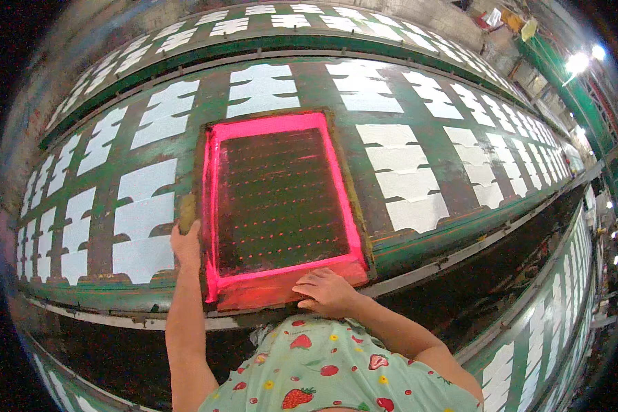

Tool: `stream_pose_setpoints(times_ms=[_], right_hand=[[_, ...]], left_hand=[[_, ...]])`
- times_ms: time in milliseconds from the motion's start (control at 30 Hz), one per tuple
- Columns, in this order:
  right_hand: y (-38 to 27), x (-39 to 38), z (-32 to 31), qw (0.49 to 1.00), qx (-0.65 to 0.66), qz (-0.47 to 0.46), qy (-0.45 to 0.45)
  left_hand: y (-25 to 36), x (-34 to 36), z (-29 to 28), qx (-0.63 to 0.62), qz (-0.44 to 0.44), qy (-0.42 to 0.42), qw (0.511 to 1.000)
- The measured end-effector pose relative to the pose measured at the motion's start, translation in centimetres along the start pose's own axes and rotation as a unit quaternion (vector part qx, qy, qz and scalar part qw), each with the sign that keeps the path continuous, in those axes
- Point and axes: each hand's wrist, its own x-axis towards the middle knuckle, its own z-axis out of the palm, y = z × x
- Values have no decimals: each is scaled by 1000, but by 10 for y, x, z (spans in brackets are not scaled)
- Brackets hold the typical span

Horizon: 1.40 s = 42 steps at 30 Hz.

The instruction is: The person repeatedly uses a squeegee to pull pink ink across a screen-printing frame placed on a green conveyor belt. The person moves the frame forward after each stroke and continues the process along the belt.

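A rectangular screen printing frame (281, 199) lies flat on the long table in front of me. Bright pink ink lines its inner border, and its dark mesh carries rows of small pink dots. At its left side, my left hand (186, 246) closes on a yellowish-brown grip piece (187, 211) beside the frame's edge. My right hand (328, 292) lies over the near, pink-stained rim with its fingers bent; what is under the fingers is partly hidden. White cut fabric pieces (144, 226) lie to the left of the frame, and cream ones (402, 175) to its right.
The green-brown table (432, 134) carries rows of pale cut pieces. A metal rail (453, 257) runs along its near edge. A second table (323, 20) with similar pieces stands beyond, another (535, 350) behind at the right. Bright lamps (577, 63) shine at the upper right.
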Motion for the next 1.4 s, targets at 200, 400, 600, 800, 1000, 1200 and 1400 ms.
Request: stream_pose_setpoints(times_ms=[200,400,600,800,1000,1200,1400], right_hand=[[84,-69,-43,944,35,180,275],[141,-96,-39,822,299,401,274],[157,-96,1,796,341,428,260],[149,-86,2,751,357,472,292],[134,-80,-14,736,365,459,337],[110,-83,-50,763,380,394,344],[135,-87,-72,779,299,415,363]], left_hand=[[-15,16,18,148,-83,130,977],[25,5,9,17,-97,17,995],[28,5,10,13,-94,35,995],[31,3,8,-29,-135,1,990],[43,-3,6,-42,-146,24,988],[36,10,-1,-116,-205,-20,972],[56,-3,14,-214,-141,-44,966]])
